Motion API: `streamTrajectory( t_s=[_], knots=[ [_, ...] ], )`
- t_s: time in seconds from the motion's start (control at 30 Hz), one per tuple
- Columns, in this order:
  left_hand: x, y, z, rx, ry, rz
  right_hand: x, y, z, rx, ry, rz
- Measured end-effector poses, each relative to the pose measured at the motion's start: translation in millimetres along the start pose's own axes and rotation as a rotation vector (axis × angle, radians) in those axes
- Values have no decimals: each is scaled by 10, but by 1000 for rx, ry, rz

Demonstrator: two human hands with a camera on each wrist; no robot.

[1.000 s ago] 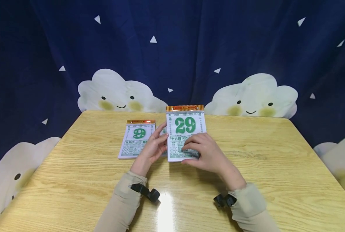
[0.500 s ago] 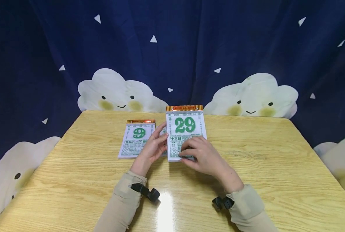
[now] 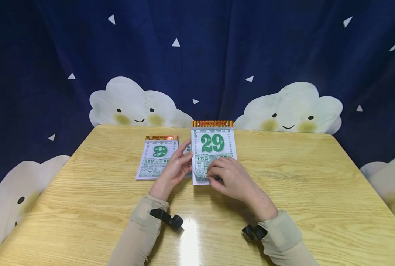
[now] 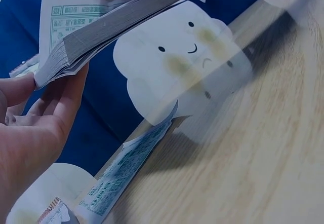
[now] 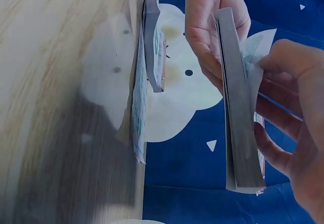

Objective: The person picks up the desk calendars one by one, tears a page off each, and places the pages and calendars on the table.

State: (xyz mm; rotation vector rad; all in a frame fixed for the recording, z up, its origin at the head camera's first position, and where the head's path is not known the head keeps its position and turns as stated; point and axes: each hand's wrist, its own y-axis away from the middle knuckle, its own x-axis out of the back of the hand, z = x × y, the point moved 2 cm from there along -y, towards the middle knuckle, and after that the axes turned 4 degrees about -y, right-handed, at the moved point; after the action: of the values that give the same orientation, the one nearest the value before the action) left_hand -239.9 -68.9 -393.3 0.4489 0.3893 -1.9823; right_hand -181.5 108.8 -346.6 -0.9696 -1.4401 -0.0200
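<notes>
A tear-off calendar (image 3: 212, 143) with a green 29 and an orange-gold header is held up off the table. My left hand (image 3: 175, 168) grips its left edge, with the thumb at the side and fingers behind the pad. In the right wrist view, my right hand (image 5: 296, 117) pinches the front sheet (image 5: 255, 57), whose lower part curls away from the thick block of pages. From the left wrist, that lifted sheet (image 4: 76, 19) also shows bent off the stack. Part of the calendar's lower front is hidden by my right hand in the head view.
A second calendar (image 3: 154, 168) showing a green 9 lies on the wooden table (image 3: 84, 207), left of my left hand. Printed paper (image 4: 126, 173) lies beside it, mostly hidden behind my left hand in the head view. A dark blue curtain (image 3: 210, 55) with clouds hangs behind.
My right hand has drawn in slightly to the left, and its fingers have closed on the front sheet, lifting its lower part. My left hand and the calendar stay almost still.
</notes>
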Motion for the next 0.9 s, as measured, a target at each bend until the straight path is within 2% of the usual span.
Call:
streamTrajectory(
  t_s=[0.37,0.5,0.77,0.9],
  knots=[
    [-7,2,11,10,6,13,44,-15,17,-62,-104,63],
    [-8,1,18,6,10,15,101,-11,27,-122,-156,83],
    [-22,2,33,-7,28,-21,196,0,72,-232,-238,145],
    [-25,-3,33,-10,28,-13,245,10,107,-287,-270,206]
  ],
)
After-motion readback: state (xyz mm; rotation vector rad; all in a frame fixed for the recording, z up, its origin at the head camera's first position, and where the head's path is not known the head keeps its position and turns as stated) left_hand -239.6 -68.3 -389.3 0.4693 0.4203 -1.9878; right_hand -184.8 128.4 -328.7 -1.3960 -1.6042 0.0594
